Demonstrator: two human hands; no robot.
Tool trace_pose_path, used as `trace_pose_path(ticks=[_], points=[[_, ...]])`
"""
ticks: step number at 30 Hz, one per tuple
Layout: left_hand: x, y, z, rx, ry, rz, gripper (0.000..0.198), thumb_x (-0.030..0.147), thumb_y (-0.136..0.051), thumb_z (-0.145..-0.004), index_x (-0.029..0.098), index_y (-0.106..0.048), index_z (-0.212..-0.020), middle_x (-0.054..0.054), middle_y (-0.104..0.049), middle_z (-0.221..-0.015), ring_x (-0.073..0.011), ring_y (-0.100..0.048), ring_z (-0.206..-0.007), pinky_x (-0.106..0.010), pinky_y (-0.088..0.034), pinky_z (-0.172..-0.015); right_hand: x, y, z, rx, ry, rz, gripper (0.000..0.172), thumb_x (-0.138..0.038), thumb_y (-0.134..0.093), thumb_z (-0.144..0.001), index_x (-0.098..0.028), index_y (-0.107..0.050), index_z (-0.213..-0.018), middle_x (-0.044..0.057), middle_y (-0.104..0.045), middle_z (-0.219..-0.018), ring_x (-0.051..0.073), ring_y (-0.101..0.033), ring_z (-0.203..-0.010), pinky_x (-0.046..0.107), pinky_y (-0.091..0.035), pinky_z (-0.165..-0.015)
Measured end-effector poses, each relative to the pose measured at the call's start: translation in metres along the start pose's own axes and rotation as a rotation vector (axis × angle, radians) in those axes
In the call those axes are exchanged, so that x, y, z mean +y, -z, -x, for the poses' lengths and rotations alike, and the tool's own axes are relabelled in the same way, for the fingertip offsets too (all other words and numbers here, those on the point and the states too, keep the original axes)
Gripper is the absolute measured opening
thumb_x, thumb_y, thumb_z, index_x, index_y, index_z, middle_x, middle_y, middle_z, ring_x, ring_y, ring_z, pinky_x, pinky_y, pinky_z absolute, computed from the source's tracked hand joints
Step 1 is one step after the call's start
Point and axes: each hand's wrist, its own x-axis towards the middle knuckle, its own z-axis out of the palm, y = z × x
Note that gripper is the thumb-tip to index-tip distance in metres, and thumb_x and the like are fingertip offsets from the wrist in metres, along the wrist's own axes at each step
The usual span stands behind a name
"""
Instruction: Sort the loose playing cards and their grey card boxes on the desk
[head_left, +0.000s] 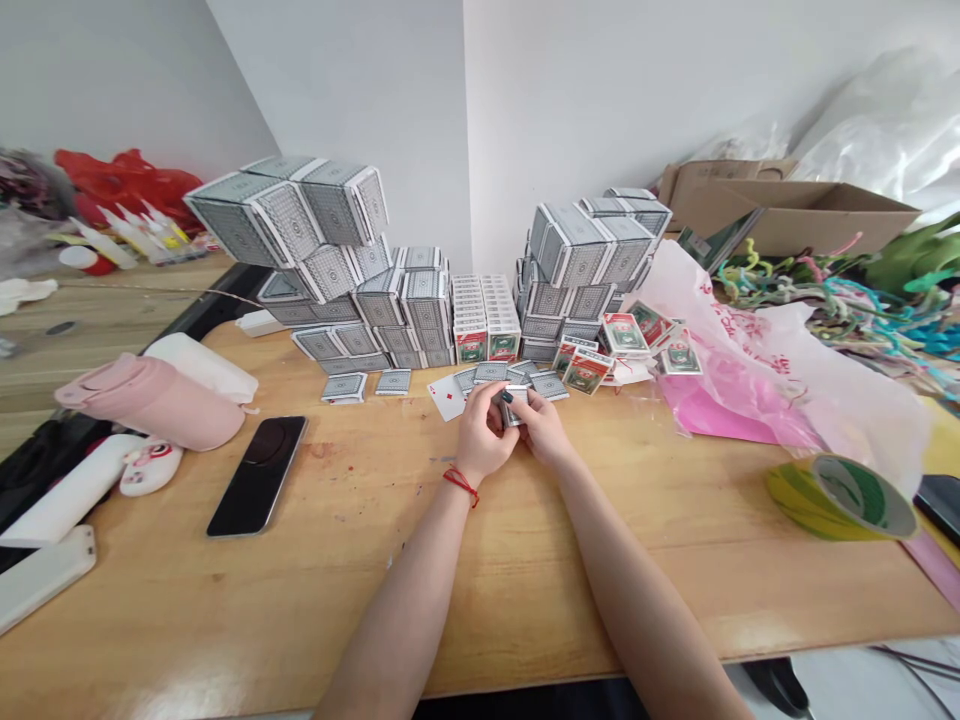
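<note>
Together, the left hand and right hand curl their fingers snugly around a card deck.

Grey-and-white card stacks along the back of a pale wooden surface

Red-and-green card boxes stand between the left and right stacks, beyond the bare left hand and right hand. Left of both lies a black rectangular phone, farther left a pink cylindrical bottle. Right lies a yellow-green ring-shaped tape roll, before a translucent plastic sheet; a brown cardboard box sits behind.
</note>
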Motion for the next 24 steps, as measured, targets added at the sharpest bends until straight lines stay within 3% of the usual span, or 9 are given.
trace_pose_path(ticks=[6, 19, 24], points=[[-0.002, 0.000, 0.000, -0.020, 0.002, 0.015, 0.055, 0.005, -0.054, -0.060, 0.018, -0.048, -0.113, -0.007, -0.051, -0.108, -0.0054, -0.042, -0.055, -0.026, -0.047, -0.063, 0.002, 0.002, -0.001, -0.003, -0.005, -0.040, 0.029, -0.035, -0.072, -0.063, -0.018, -0.059, -0.083, 0.000, -0.059, -0.073, 0.012, -0.052, -0.064, 0.025, -0.042, -0.062], [-0.014, 0.008, -0.004, -0.263, 0.080, 0.312, 0.058, 0.013, -0.058, -0.070, 0.020, -0.044, -0.126, -0.013, -0.043, -0.125, -0.0088, -0.055, -0.070, -0.028, -0.053, -0.068, 0.004, 0.016, -0.009, 0.073, -0.012, 0.036, 0.039, -0.036, -0.074, -0.057, -0.019, -0.059, -0.088, 0.001, -0.062, -0.078, 0.014, -0.054, -0.067, 0.026, -0.043, -0.059], [-0.020, 0.008, -0.005, -0.278, 0.136, 0.371, 0.055, 0.018, -0.062, -0.071, 0.021, -0.048, -0.124, -0.014, -0.043, -0.127, -0.0075, -0.055, -0.069, -0.026, -0.053, -0.065, -0.003, 0.015, -0.006, 0.020, -0.057, 0.016, 0.040, -0.038, -0.074, -0.057, -0.019, -0.058, -0.089, 0.002, -0.062, -0.081, 0.015, -0.055, -0.068, 0.023, -0.041, -0.055]])
